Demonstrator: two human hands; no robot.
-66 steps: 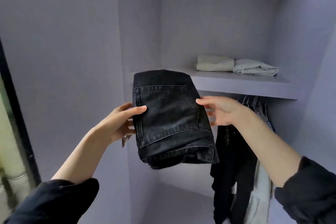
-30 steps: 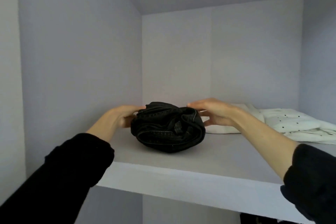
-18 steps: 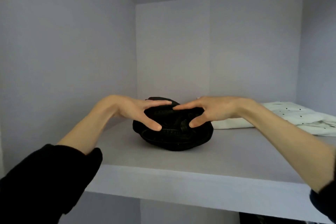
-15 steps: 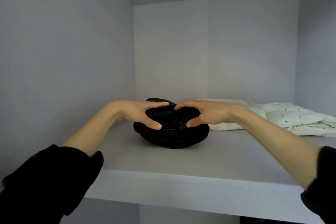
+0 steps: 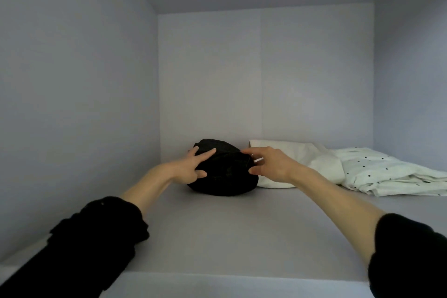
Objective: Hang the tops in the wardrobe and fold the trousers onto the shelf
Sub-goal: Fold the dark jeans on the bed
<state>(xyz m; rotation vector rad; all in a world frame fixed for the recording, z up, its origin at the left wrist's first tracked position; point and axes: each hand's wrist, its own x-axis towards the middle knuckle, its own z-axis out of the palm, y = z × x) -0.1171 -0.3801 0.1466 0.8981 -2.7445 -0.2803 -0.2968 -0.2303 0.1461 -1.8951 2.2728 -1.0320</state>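
Head view: folded black trousers [image 5: 225,172] sit on the wardrobe shelf [image 5: 217,232], far back in the left corner, close to the side wall [image 5: 72,104] & back wall [image 5: 266,75].

Left hand [image 5: 191,167] rests on the bundle's left side, fingers straight & spread, fingertips on the top of the cloth, thumb lower on the front. Right hand [image 5: 271,164] at the bundle's right side, fingers loosely extended, thumb near the front edge; index tip on or just over the top, can't tell if it presses. Neither hand pinches the fabric. Both arms reach in w/ black sleeves [image 5: 92,232] pushed up off the forearms.

Just right of the trousers, touching or nearly so, lies a folded cream garment [image 5: 302,159]. Beside that, further right, a white garment w/ small black dots [image 5: 387,174], loosely folded, running out past the frame edge.
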